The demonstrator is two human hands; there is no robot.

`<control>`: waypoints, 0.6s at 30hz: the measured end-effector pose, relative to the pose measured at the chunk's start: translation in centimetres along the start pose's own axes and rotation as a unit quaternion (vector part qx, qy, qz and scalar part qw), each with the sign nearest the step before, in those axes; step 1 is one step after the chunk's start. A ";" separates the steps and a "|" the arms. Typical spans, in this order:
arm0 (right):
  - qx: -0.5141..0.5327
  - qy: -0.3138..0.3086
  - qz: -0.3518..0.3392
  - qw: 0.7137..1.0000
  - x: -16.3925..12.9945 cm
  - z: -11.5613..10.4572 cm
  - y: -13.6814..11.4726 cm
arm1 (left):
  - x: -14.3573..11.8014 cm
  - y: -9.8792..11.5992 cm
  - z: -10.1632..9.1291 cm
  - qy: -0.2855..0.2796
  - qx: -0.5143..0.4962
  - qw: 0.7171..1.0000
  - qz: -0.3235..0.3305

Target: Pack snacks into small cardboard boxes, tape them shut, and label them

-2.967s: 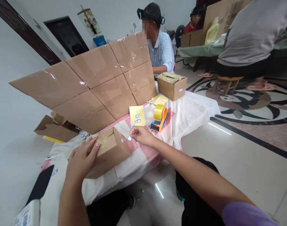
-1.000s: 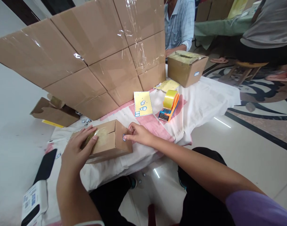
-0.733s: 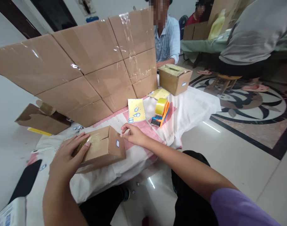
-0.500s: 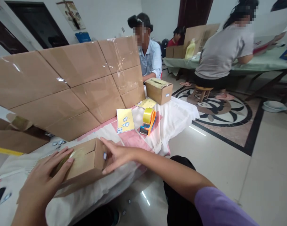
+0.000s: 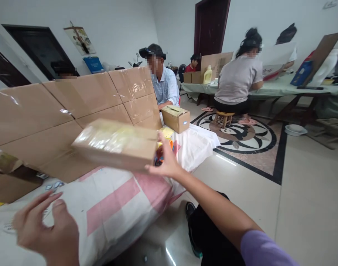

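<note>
Cardboard box (image 5: 117,147): which hand has it?

Not the left hand (image 5: 48,229), nearest, half-curled around nothing; the right hand (image 5: 169,164) grips one end, the box reaching leftward from there

And the step?

Holding it aloft, I'd judge, over the worktop (image 5: 113,208), before the cardboard screen (image 5: 60,101); the next move seems to call for a firm, balanced one-handed grip

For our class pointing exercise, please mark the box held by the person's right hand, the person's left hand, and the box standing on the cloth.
Held box (image 5: 116,141): head view, on its taped upper face.
Left hand (image 5: 48,229): head view, on its middle.
Standing box (image 5: 170,120): head view, on its wider side.
</note>
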State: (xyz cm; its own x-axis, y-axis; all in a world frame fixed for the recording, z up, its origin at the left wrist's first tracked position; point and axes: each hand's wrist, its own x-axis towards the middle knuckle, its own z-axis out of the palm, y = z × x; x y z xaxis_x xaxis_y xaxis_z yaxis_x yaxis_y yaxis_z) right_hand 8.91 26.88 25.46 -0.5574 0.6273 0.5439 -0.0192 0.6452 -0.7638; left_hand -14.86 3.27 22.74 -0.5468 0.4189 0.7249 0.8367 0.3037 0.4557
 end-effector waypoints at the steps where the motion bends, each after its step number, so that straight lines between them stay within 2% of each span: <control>1: -0.023 0.065 0.010 0.998 0.2 -2.2 0.5 | 0.0 0.1 1.1 0.026 -0.018 0.999 -0.021; 2: -0.050 0.131 0.021 0.990 0.3 -4.5 1.2 | 0.0 0.1 2.4 0.032 -0.036 0.998 -0.046; 3: -0.085 0.193 0.037 0.977 0.3 -6.7 1.9 | -0.1 0.1 3.8 0.004 -0.041 0.996 -0.076; 5: -0.158 0.299 0.067 0.939 -0.1 -10.6 3.9 | -0.7 0.2 6.7 -0.119 -0.024 0.982 -0.143; 7: -0.202 0.371 0.080 0.903 -0.9 -13.6 6.3 | -1.5 0.5 9.3 -0.200 0.060 0.959 -0.194; 9: -0.231 0.398 0.088 0.883 -1.8 -15.5 8.9 | -2.3 1.1 11.2 -0.235 0.146 0.943 -0.183; 11: -0.254 0.395 0.104 0.877 -2.6 -16.2 11.3 | -2.9 1.6 12.3 -0.247 0.190 0.938 -0.153; 14: -0.257 0.354 0.141 0.888 -3.0 -15.9 14.0 | -3.2 1.8 12.5 -0.256 0.204 0.935 -0.133; 18: -0.231 0.327 0.167 0.901 -2.1 -14.7 15.7 | -3.2 1.7 12.2 -0.259 0.206 0.934 -0.132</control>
State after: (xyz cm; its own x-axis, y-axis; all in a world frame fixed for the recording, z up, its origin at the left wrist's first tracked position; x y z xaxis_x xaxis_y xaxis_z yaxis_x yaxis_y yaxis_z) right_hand 21.99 42.07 17.43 0.1437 0.8456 0.5141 0.4904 0.3904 -0.7792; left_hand -12.04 12.92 14.92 -0.7624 0.6086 0.2200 0.6471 0.7137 0.2682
